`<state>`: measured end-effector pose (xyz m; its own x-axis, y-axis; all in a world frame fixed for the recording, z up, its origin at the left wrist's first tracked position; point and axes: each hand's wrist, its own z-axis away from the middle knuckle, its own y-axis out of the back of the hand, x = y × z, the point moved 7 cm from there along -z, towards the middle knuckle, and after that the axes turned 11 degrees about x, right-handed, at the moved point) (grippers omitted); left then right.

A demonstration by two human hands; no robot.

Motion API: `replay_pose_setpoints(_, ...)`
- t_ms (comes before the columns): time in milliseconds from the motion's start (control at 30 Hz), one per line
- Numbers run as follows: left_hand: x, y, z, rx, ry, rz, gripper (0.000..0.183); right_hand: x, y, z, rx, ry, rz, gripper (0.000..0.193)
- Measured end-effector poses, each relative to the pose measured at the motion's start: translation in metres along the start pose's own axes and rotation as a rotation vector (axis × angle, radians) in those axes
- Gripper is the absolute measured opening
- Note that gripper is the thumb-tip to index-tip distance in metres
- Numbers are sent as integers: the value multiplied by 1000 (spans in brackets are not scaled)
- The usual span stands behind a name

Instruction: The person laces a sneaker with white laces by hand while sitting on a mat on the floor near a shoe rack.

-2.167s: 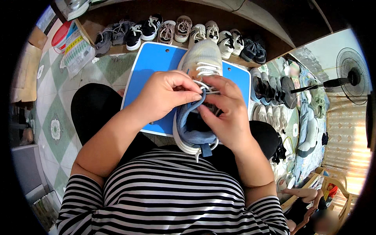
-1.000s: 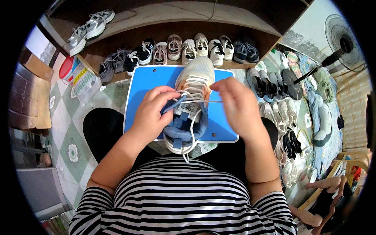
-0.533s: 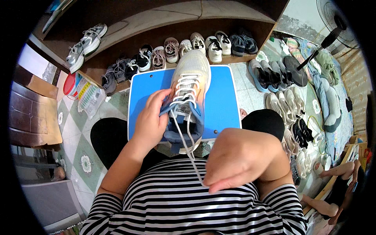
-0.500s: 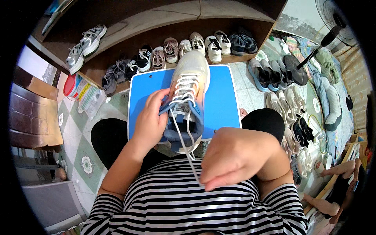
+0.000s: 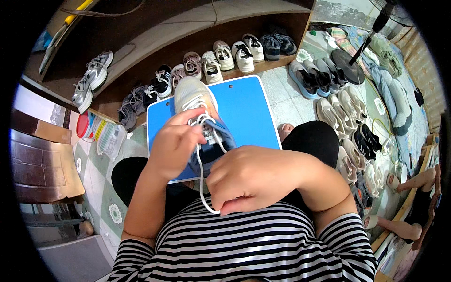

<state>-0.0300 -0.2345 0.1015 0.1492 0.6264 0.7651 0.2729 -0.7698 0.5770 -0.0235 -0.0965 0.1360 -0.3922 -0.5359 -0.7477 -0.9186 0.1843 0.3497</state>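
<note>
At frame centre, the left hand point(image 5: 174, 143) grips the sneaker point(image 5: 202, 117); below it, the right hand point(image 5: 249, 176) is closed on the white lace point(image 5: 201, 181).

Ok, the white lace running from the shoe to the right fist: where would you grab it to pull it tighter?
Take the white lace on its taut free stretch just below the sneaker's tongue, coming from the person's left. That span hangs clear between the left hand, which pins the eyelets, and the right hand, which covers the lower end.
</note>
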Motion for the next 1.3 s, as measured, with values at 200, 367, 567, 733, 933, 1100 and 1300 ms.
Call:
replay_pose_setpoints(200, 16, -23, -2, 162, -79, -407, 22, -6, 7, 1, 101, 41, 66, 9)
replay_pose_setpoints(367, 2, -15, 5, 226, -101, -201, 14, -3, 49, 6, 404, -83, 659, 14)
replay_pose_setpoints(567, 3, 2, 8, 241, 176, 259, 10, 13, 67, 9, 808, 7, 795, 12)
replay_pose_setpoints(733, 12, 14, 20, 308, 272, 670, 22, 48, 48, -2, 628, -145, 501, 11)
replay_pose_setpoints(933, 23, 39, 24, 372, 76, 717, 35, 50, 41, -3, 557, -34, 525, 14)
replay_pose_setpoints(1100, 19, 65, 27, 479, 63, 1054, 39, 59, 43, -2, 489, -152, 620, 11)
replay_pose_setpoints(1300, 2, 56, 23, 368, 216, 1354, 37, 50, 77, 12, 640, -208, -19, 17)
